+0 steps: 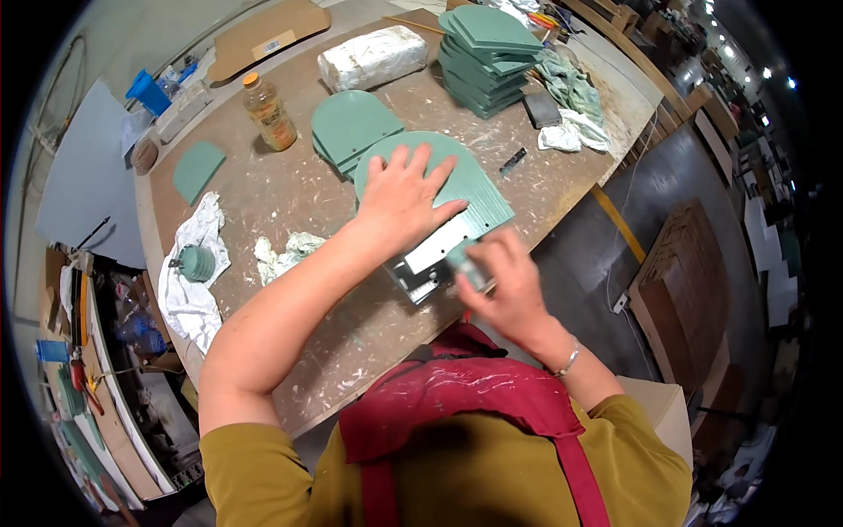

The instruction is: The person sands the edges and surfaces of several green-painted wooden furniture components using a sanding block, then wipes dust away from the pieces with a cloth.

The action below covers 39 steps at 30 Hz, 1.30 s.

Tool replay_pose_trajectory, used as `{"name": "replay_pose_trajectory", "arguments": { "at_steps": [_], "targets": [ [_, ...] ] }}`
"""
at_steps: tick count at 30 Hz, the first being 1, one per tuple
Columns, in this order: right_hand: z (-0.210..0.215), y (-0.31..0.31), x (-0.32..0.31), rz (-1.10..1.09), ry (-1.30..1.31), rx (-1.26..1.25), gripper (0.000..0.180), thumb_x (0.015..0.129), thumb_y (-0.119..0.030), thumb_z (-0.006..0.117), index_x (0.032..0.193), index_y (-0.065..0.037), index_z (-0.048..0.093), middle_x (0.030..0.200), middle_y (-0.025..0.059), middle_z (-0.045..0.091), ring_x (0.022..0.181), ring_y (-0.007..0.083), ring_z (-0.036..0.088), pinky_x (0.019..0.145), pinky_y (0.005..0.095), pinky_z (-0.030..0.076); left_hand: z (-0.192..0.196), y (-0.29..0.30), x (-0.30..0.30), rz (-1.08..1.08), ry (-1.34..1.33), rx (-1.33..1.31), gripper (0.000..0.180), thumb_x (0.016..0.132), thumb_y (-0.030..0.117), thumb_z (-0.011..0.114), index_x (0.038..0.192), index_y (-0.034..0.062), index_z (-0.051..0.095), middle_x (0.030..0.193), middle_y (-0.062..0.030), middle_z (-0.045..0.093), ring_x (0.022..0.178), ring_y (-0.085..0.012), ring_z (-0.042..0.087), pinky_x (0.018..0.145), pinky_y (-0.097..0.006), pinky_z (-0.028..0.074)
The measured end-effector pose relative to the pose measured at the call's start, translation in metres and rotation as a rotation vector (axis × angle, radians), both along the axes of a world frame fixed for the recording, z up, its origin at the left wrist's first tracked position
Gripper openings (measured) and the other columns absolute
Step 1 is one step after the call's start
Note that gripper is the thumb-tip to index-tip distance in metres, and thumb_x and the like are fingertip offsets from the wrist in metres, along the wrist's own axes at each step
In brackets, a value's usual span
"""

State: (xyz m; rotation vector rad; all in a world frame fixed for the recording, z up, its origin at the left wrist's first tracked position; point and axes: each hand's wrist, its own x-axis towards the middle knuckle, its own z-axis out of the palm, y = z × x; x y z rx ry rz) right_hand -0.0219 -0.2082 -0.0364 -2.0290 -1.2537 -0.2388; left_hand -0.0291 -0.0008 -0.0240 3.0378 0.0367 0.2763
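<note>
My left hand (407, 200) lies flat with spread fingers on a green round-topped panel (470, 189) near the middle of the table. Pinched in my right hand (512, 285) is a small green-grey block-like piece (464, 256), blurred by motion, at the panel's near edge. Just there, a white strip (430, 250) and a dark, shiny plate-like part (413, 281) with holes show below the panel; how they are joined to it I cannot tell. Behind my left hand, more green panels (347, 123) of the same shape lie stacked.
A tall stack of green panels (487, 61) stands at the back right, beside rags (571, 132). A white wrapped bundle (373, 57) and an orange-capped bottle (270, 114) sit farther back. At the left, a white cloth (195, 294) lies under a green round object (197, 263).
</note>
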Motion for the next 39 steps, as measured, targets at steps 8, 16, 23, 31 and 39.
{"name": "replay_pose_trajectory", "arguments": {
  "at_steps": [8, 16, 23, 31, 39],
  "targets": [
    [-0.002, -0.005, 0.014, -0.068, 0.023, 0.001, 0.03, 0.077, -0.014, 0.074, 0.102, -0.005, 0.062, 0.097, 0.0145, 0.056, 0.088, 0.0333, 0.057, 0.077, 0.0415, 0.048, 0.006, -0.001, -0.001, 0.014, 0.033, 0.053, 0.063, 0.094, 0.055, 0.054, 0.145, 0.0187, 0.049, 0.132, -0.0129, 0.051, 0.12, -0.0303, 0.046, 0.094, -0.045, 0.037],
    [0.01, -0.034, 0.041, -0.244, -0.01, 0.087, 0.025, 0.078, -0.014, 0.072, 0.098, -0.004, 0.06, 0.093, 0.0146, 0.054, 0.084, 0.0348, 0.058, 0.069, 0.0411, 0.047, 0.01, 0.004, 0.002, -0.036, 0.035, 0.035, 0.061, 0.093, 0.055, 0.055, 0.142, 0.0179, 0.051, 0.126, -0.0133, 0.051, 0.116, -0.0316, 0.047, 0.093, -0.046, 0.038],
    [0.004, 0.023, -0.016, 0.134, -0.056, -0.004, 0.03, 0.077, -0.019, 0.074, 0.1, -0.007, 0.06, 0.094, 0.0099, 0.051, 0.085, 0.0281, 0.056, 0.073, 0.0393, 0.044, 0.006, 0.007, 0.005, -0.074, -0.019, 0.017, 0.06, 0.092, 0.055, 0.058, 0.14, 0.019, 0.054, 0.124, -0.0121, 0.052, 0.114, -0.0313, 0.048, 0.092, -0.046, 0.039],
    [0.025, -0.059, 0.047, -0.23, 0.158, -0.072, 0.024, 0.083, -0.013, 0.071, 0.103, -0.004, 0.061, 0.093, 0.0123, 0.054, 0.083, 0.0293, 0.061, 0.074, 0.0351, 0.052, 0.003, 0.062, -0.021, 0.074, -0.119, -0.418, 0.05, 0.096, 0.042, 0.057, 0.138, 0.0149, 0.054, 0.139, -0.0153, 0.05, 0.129, -0.037, 0.046, 0.104, -0.053, 0.038],
    [0.053, -0.012, 0.077, 0.108, 0.974, 0.427, 0.024, 0.098, -0.018, 0.061, 0.115, -0.002, 0.061, 0.106, 0.0015, 0.064, 0.099, 0.009, 0.058, 0.088, 0.0261, 0.046, -0.152, 0.094, -0.175, 0.612, -0.165, -0.038, 0.046, 0.088, 0.032, 0.069, 0.126, 0.0065, 0.06, 0.121, -0.0184, 0.06, 0.116, -0.0373, 0.055, 0.099, -0.044, 0.043]
  ]
}}
